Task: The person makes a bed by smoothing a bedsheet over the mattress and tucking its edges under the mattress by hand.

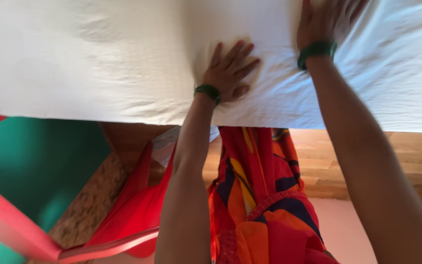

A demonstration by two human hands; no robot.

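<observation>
Under both flat hands, white, faintly creased sheet

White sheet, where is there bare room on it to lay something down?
The sheet is bare across its whole left stretch, from its left edge to the left hand. A smaller bare patch lies right of the right hand. The gap between the two hands is tight.
</observation>
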